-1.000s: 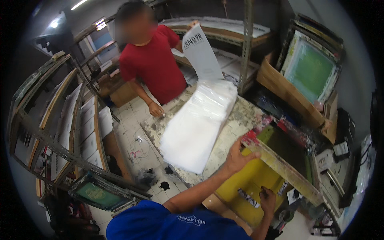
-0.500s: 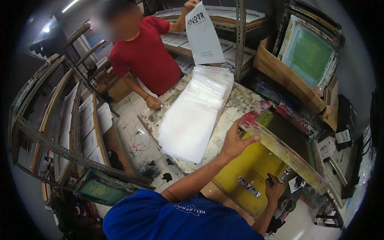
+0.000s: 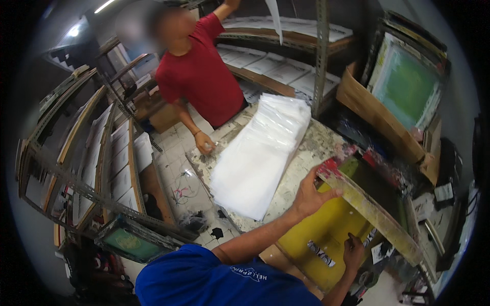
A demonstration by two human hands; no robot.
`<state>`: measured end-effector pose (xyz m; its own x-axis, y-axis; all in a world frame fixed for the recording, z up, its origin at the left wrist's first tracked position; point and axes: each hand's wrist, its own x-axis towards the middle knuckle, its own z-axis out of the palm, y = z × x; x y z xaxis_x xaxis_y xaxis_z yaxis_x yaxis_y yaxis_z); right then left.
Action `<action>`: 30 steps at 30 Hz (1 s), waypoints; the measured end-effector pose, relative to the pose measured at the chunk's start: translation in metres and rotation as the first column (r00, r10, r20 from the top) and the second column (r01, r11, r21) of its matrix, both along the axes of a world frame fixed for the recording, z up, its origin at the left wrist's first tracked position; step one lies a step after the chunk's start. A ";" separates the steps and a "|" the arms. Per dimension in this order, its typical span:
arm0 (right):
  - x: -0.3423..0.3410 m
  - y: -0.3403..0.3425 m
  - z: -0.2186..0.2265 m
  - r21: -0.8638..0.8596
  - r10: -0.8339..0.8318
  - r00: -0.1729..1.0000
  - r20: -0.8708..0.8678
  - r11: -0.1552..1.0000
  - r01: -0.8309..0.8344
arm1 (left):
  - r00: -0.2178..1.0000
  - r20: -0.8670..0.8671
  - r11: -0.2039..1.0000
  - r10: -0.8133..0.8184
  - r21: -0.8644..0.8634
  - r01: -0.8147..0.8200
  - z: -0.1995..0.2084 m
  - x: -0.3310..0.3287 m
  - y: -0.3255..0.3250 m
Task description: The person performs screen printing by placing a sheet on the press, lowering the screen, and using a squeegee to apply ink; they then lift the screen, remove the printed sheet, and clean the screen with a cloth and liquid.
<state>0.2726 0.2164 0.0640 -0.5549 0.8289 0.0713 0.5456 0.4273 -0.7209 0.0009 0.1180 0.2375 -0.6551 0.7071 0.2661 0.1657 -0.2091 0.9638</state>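
Observation:
My left hand (image 3: 310,198) grips the near-left corner of a paint-stained screen-printing frame (image 3: 377,214), its thumb pressed along the edge. The frame is tilted, with that edge raised above a yellow board (image 3: 306,239). A patch with black-and-white marks (image 3: 321,254) shows on the board; another lies partly beneath the frame. My right hand (image 3: 353,255) hovers by the board's right side, its darkened fingers loosely bent and apart, with nothing visible in them. To the left, a fanned stack of white plastic bags (image 3: 250,173) lies on the stained table (image 3: 204,163).
Across the table a person in a red shirt (image 3: 199,81) raises a white bag (image 3: 274,20), partly out of view. Racks of printed sheets stand at left (image 3: 117,168) and behind (image 3: 286,71). Green screens (image 3: 411,79) lean in a cardboard box (image 3: 377,117) at far right.
The person opposite has lifted the white bag higher, partly out of view. The whole view has shifted slightly. My left hand keeps its grip on the raised frame; my right hand stays beside the board.

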 end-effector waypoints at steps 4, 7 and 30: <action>0.009 0.013 -0.023 0.136 -0.022 0.999 0.049 0.991 0.015 | 0.988 -0.137 0.991 0.076 -0.101 -0.090 -0.011 -0.001 0.011; 0.018 0.022 -0.021 0.089 -0.094 0.992 0.082 0.992 0.087 | 0.997 0.071 0.998 -0.016 -0.059 0.020 -0.030 -0.013 0.026; -0.059 0.106 -0.092 0.263 -0.237 0.963 0.125 0.944 0.198 | 0.999 -0.007 0.999 0.046 -0.011 -0.046 0.005 -0.008 0.035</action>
<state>0.2133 0.3221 -0.0276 -0.3836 0.8976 0.2170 0.7404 0.4394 -0.5087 -0.0070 0.1533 0.2424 -0.6852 0.6793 0.2628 0.1811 -0.1906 0.9648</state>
